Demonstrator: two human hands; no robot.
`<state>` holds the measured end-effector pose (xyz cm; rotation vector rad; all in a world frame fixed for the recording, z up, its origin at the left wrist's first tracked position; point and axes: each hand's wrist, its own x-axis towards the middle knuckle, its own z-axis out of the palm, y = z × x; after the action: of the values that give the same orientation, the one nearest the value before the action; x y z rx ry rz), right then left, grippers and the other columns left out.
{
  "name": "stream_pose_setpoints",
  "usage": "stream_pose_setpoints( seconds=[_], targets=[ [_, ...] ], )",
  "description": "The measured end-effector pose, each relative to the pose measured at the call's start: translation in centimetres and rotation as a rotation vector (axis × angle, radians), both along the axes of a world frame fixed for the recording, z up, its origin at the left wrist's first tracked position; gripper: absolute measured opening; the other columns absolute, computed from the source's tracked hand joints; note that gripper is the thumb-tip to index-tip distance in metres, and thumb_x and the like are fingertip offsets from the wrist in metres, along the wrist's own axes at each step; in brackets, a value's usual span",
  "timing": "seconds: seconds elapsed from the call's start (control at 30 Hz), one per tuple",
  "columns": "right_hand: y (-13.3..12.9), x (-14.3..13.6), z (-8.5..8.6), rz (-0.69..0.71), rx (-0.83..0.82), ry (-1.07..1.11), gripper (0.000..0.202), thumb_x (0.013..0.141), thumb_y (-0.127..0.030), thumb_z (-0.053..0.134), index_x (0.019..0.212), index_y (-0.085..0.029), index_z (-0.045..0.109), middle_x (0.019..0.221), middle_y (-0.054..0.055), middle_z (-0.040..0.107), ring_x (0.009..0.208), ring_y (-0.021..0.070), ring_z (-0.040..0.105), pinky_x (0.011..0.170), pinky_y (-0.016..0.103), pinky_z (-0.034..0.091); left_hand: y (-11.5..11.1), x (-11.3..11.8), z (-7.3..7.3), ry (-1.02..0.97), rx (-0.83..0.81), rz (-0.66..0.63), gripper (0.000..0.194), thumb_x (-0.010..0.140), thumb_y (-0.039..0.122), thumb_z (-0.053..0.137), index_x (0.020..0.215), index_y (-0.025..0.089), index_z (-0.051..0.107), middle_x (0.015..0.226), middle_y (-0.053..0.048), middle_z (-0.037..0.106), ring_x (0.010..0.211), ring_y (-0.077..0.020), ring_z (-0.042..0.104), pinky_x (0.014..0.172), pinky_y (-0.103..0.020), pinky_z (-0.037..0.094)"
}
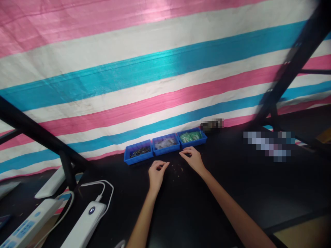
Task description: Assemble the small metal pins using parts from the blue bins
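Observation:
Three blue bins stand in a row at the back of the black table point(181, 206). Dark screw-like pieces fill the left bin point(139, 159), clear plastic bags lie in the middle bin point(167, 150), and green-and-clear packets lie in the right bin point(193, 142). In front of the left and middle bins, my left hand point(157, 174) has thumb and fingertips pinched together; anything between them is too small to see. My right hand point(193, 160) is pinched likewise, just in front of the right bin. Tiny bits point(177, 169) lie on the tabletop between both hands.
At the left lie a white power bank point(85, 224) with a white cable point(112, 193) and a power strip point(31, 224). Black frame bars point(292, 65) slant at both sides. Behind hangs a striped sheet point(155, 69). Blurred items lie to the right.

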<state>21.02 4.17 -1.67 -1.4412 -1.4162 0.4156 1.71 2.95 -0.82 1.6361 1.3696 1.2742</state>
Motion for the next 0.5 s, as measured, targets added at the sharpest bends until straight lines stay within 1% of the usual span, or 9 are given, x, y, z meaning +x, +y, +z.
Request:
stream_pose_setpoints(
  seconds=[0.27,0.4,0.5],
  targets=[
    [-0.01,-0.03,0.19,0.001,0.008,0.009,0.023,0.076,-0.036,0.053,0.074,-0.02,0.069,0.085,0.005,0.061,0.077,0.0174,0.058,0.064,0.028,0.045,-0.03,-0.1,-0.14,0.005,0.004,-0.032,0.023,0.071,0.038,0.06,0.072,0.017,0.069,0.078,-0.005,0.06,0.062,-0.0125,0.055,0.055,-0.023,0.045],
    [-0.01,0.15,0.33,-0.009,0.018,0.013,0.023,0.076,-0.036,0.053,0.073,-0.019,0.069,0.085,0.006,0.062,0.076,0.0176,0.058,0.064,0.028,0.045,0.03,-0.08,-0.26,0.009,0.0,-0.036,0.024,0.073,0.038,0.058,0.076,0.017,0.069,0.08,-0.005,0.06,0.062,-0.0125,0.054,0.055,-0.023,0.045],
    [0.04,0.65,0.36,-0.029,0.029,0.009,0.021,0.074,-0.037,0.056,0.073,-0.02,0.069,0.085,0.006,0.062,0.079,0.0186,0.058,0.065,0.029,0.045,-0.05,-0.01,-0.11,0.011,0.002,-0.016,0.025,0.073,0.039,0.057,0.078,0.018,0.069,0.082,-0.005,0.06,0.061,-0.0123,0.054,0.056,-0.024,0.044]
  ],
)
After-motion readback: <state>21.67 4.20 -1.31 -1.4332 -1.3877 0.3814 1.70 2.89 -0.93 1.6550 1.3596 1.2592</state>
